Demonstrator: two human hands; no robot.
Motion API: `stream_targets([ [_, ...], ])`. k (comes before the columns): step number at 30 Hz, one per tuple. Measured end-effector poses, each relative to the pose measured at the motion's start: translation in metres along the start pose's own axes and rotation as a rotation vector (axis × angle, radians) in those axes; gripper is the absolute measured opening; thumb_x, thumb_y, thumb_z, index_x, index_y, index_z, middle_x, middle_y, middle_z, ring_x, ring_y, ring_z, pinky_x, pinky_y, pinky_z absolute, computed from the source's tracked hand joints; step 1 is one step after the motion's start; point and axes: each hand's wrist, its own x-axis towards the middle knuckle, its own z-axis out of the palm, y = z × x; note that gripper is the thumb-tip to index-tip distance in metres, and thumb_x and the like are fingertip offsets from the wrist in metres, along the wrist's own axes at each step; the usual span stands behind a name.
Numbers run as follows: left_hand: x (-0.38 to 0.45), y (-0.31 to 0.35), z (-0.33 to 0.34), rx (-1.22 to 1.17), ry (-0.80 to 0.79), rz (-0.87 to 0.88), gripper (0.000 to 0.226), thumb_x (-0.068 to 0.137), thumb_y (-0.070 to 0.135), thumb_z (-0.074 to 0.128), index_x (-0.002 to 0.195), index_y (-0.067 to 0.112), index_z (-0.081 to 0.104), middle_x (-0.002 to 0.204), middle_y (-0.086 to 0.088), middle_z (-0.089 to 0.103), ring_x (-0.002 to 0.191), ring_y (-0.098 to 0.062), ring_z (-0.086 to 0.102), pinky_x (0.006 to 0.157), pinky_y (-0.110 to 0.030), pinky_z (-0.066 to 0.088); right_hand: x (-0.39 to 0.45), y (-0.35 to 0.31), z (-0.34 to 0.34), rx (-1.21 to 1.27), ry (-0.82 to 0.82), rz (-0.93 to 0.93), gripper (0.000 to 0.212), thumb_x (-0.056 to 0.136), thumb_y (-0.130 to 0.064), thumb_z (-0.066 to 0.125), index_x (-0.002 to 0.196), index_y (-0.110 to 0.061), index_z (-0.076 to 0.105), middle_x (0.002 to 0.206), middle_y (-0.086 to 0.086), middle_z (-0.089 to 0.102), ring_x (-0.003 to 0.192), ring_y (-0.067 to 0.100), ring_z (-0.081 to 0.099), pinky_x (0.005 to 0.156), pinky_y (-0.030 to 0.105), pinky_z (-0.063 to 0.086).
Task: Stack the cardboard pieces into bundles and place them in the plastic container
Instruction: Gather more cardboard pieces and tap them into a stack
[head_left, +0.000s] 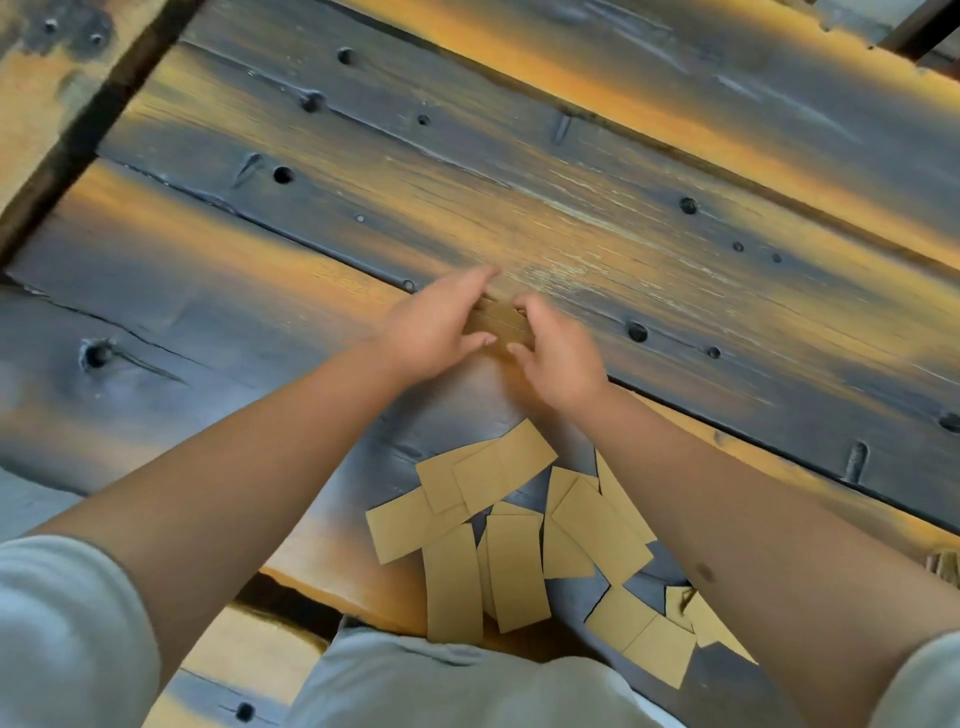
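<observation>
Tan cardboard pieces (511, 566) on grey-and-orange streaked wooden table (571, 171).

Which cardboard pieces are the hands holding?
The small stack squeezed between the left hand and right hand; the loose pieces lie scattered nearer the person, untouched.

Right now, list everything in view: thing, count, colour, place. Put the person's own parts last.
cardboard bundle: one, tan, on the planks between both hands.
loose cardboard pieces: over a dozen, tan, overlapping at the near edge between the forearms.
wooden table: one, weathered grey and orange planks with dark holes, fills the view.
plastic container: none visible.
sleeves: two, light grey, bottom corners.
left hand: one, fingers curled round the bundle's left end.
right hand: one, fingers curled round its right end.
</observation>
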Motion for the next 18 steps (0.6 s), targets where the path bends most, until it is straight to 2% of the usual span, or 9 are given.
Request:
stream_targets([
  [2,-0.004,-0.006,0.005,-0.103,0.084,-0.082,0.07,0.081,0.032,0.073,0.14,0.022,0.036,0.131,-0.009,0.056,0.119,-0.027,0.054,0.095,-0.045,0.047,-0.003,0.007,0.003,0.015,-0.023,0.041,0.044,0.084,-0.012,0.069,0.124,-0.018,0.05,0.115,0.007,0.065,0.104,0.028,0.06,0.075,0.026,0.036],
  [5,-0.008,-0.016,0.003,-0.06,0.145,-0.06,0.058,0.083,0.039,0.07,0.132,0.029,0.041,0.123,-0.006,0.062,0.113,-0.024,0.058,0.089,-0.04,0.049,-0.008,0.011,0.007,0.031,-0.067,0.064,0.044,0.086,-0.012,0.066,0.128,-0.016,0.05,0.116,0.01,0.065,0.106,0.028,0.058,0.08,0.028,0.04],
  [7,-0.012,-0.023,-0.001,-0.075,0.161,-0.047,0.049,0.085,0.04,0.069,0.128,0.024,0.051,0.118,-0.004,0.066,0.1,-0.016,0.06,0.083,-0.027,0.045,-0.008,0.011,0.009,0.051,-0.078,0.081,0.042,0.087,-0.012,0.064,0.127,-0.017,0.051,0.115,0.009,0.064,0.105,0.027,0.057,0.079,0.026,0.038],
  [9,-0.018,-0.028,-0.009,-0.149,0.177,-0.013,0.036,0.088,0.031,0.067,0.12,0.014,0.061,0.102,0.0,0.067,0.079,0.002,0.051,0.074,-0.011,0.037,-0.006,0.008,0.011,0.062,-0.085,0.082,0.039,0.088,-0.011,0.063,0.126,-0.016,0.053,0.116,0.009,0.064,0.106,0.027,0.057,0.079,0.025,0.037],
  [11,-0.025,-0.035,-0.016,-0.255,0.17,-0.003,0.024,0.093,0.02,0.062,0.113,0.007,0.066,0.096,0.002,0.062,0.082,0.008,0.047,0.075,-0.002,0.033,-0.003,0.005,0.013,0.059,-0.102,0.076,0.039,0.09,-0.011,0.062,0.128,-0.015,0.052,0.121,0.009,0.063,0.111,0.028,0.055,0.085,0.028,0.039],
  [13,-0.031,-0.043,-0.021,-0.365,0.135,-0.072,0.021,0.096,0.014,0.057,0.113,0.005,0.067,0.102,-0.001,0.062,0.095,-0.008,0.054,0.086,-0.008,0.037,0.001,0.002,0.013,0.047,-0.126,0.071,0.041,0.091,-0.013,0.061,0.131,-0.015,0.05,0.126,0.01,0.061,0.115,0.029,0.054,0.091,0.032,0.041],
  [15,-0.036,-0.053,-0.026,-0.573,0.057,-0.203,0.022,0.096,0.01,0.055,0.113,0.002,0.065,0.106,-0.008,0.064,0.099,-0.019,0.058,0.093,-0.024,0.043,0.005,0.001,0.013,0.039,-0.135,0.067,0.042,0.091,-0.013,0.06,0.132,-0.015,0.049,0.128,0.011,0.059,0.117,0.03,0.053,0.092,0.034,0.041],
  [18,-0.045,-0.064,-0.028,-0.793,-0.008,-0.335,0.02,0.094,0.007,0.056,0.106,-0.008,0.063,0.096,-0.014,0.062,0.089,-0.022,0.055,0.087,-0.038,0.045,0.008,0.002,0.012,0.029,-0.151,0.052,0.042,0.092,-0.014,0.059,0.133,-0.014,0.048,0.129,0.01,0.058,0.119,0.029,0.051,0.093,0.033,0.04],
])
